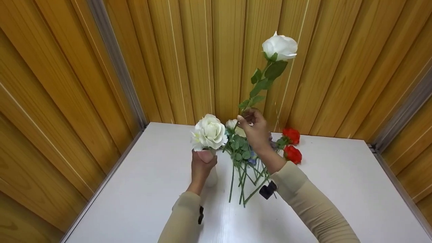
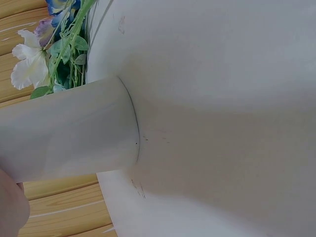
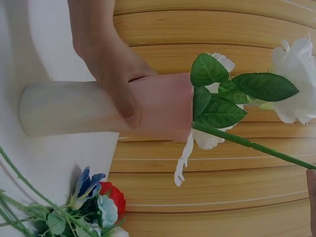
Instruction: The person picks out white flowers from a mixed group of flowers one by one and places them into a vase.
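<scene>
My left hand (image 1: 203, 165) grips a vase (image 3: 165, 106), pink at the top and white below, standing upright on the table. A large white rose (image 1: 212, 132) with a smaller white bloom beside it fills the vase's mouth. My right hand (image 1: 258, 130) pinches the green stem of another white rose (image 1: 280, 47), raised high and leaning right, with leaves along its upper stem. In the right wrist view, this rose's stem (image 3: 252, 145) slants down to the vase's rim, its lower end right at the edge. The left wrist view shows the vase's white base (image 2: 79, 131) on the tabletop.
Right of the vase lies a pile of artificial flowers (image 1: 240, 146), with several bare stems (image 1: 241, 185) pointing toward me. Two red flowers (image 1: 292, 135) rest at its right side. Wood-look panels (image 1: 229, 60) rise behind the white table (image 1: 337, 189) and along both sides.
</scene>
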`<state>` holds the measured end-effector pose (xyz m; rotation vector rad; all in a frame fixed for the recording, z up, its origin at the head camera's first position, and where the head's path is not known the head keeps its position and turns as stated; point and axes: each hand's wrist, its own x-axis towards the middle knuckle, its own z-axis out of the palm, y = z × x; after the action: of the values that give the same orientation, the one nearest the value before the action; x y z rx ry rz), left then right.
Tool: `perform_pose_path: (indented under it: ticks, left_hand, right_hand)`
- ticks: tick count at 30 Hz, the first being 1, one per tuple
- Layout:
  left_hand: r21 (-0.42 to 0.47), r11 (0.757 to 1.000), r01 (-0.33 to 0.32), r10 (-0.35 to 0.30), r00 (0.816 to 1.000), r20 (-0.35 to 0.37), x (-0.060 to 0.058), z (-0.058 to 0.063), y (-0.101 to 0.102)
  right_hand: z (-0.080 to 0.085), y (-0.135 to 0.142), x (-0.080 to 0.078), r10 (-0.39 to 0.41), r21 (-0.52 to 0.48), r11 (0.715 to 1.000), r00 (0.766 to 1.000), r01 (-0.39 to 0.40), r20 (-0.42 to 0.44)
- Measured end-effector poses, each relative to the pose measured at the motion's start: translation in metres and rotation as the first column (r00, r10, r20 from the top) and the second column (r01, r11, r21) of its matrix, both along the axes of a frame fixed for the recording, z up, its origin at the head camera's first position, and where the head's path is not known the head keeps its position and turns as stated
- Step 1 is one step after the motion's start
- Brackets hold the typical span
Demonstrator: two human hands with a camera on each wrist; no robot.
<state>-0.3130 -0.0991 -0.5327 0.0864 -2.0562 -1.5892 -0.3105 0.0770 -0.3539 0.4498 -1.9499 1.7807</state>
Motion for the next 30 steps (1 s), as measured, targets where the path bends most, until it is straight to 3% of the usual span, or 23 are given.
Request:
perform_pose_path:
  ticks: [11,30]
  left_hand:
    - [-0.017,1.000,0.017,-0.016,0.999,0.047,0.000,0.002,0.006]
    - [-0.062,0.998,-0.009,0.009,1.000,0.008,0.001,0.000,0.011]
  right_hand:
    - [0.000,-0.018,-0.001,0.018,0.034,0.999,0.996,-0.015,-0.087]
    - [-0.001,-0.021,-0.003,-0.030,0.045,0.998,0.991,0.036,-0.133]
